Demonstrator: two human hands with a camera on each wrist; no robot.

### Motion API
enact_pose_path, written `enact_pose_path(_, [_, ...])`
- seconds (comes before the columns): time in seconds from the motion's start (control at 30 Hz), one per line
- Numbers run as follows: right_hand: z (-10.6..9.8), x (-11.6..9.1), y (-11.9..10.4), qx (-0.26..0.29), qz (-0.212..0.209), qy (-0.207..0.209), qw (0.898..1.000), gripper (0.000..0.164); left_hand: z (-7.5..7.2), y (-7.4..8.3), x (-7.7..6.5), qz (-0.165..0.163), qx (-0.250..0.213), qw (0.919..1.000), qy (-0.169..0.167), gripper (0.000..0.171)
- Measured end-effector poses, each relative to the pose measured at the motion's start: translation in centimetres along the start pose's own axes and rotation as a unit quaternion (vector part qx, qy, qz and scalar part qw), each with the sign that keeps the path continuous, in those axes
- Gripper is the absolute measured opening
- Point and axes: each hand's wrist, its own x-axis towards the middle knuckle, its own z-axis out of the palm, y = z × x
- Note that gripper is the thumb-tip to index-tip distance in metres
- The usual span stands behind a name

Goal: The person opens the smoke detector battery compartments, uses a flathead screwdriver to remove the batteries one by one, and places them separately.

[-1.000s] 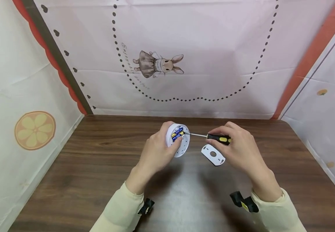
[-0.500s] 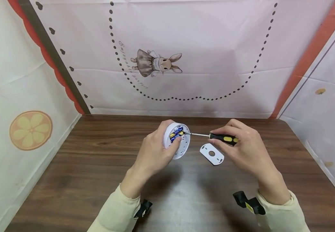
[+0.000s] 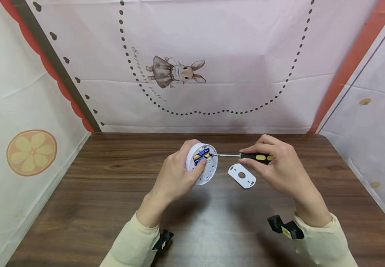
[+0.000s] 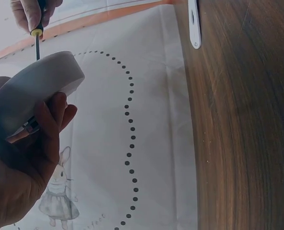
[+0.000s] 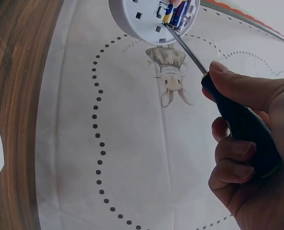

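Observation:
My left hand (image 3: 175, 176) grips a white round device (image 3: 208, 174), tilted so its underside faces right, with the thumb over its battery compartment. Blue-and-yellow batteries (image 3: 201, 156) lie side by side in it. My right hand (image 3: 284, 168) holds a screwdriver (image 3: 229, 155) by its black-and-yellow handle, thumb and fingers around it. In the right wrist view the screwdriver's shaft (image 5: 189, 51) reaches the compartment, its tip at the end of a battery. From the left wrist view the device (image 4: 41, 79) shows its side, and its underside is hidden.
A white oblong plate (image 3: 247, 181) with a round hole lies on the dark wooden table (image 3: 112, 207), below the screwdriver. Behind the table hangs a pale cloth (image 3: 239, 66) with a rabbit print. Black wrist straps (image 3: 285, 228) sit at both sleeves.
My right hand has shifted slightly right, and more of the screwdriver's handle shows. The shaft lies more level now, its tip still at the batteries. The head view has turned slightly.

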Motion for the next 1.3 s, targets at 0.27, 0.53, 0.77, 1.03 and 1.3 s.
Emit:
enact_pose_path(0.27, [-0.2, -0.1, 0.5, 0.036, 0.011, -0.006, 0.999, 0.027, -0.1, -0.2, 0.0, -0.001, -0.027, 0.9996, -0.01, 0.042])
enact_pose_path(0.53, [-0.3, -0.3, 1.2, 0.057, 0.011, -0.02, 0.998, 0.028, -0.3, -0.4, -0.2, 0.0, -0.047, 0.9986, -0.024, 0.044])
enact_pose_path(0.77, [-0.4, -0.5, 2.0, 0.08, 0.01, -0.03, 0.996, 0.031, -0.5, -0.5, -0.2, -0.011, -0.095, 0.9943, -0.049, 0.043])
enact_pose_path(1.03, [-0.7, -0.4, 2.6, 0.115, 0.023, -0.055, 0.992, 0.032, -0.9, -0.5, 0.0, -0.015, -0.148, 0.9864, -0.07, 0.041])
enact_pose_path(1.3, [-0.8, -0.8, 2.7, 0.163, 0.041, -0.08, 0.982, 0.03, -1.3, -0.5, -0.3, -0.014, -0.214, 0.9726, -0.09, 0.039])
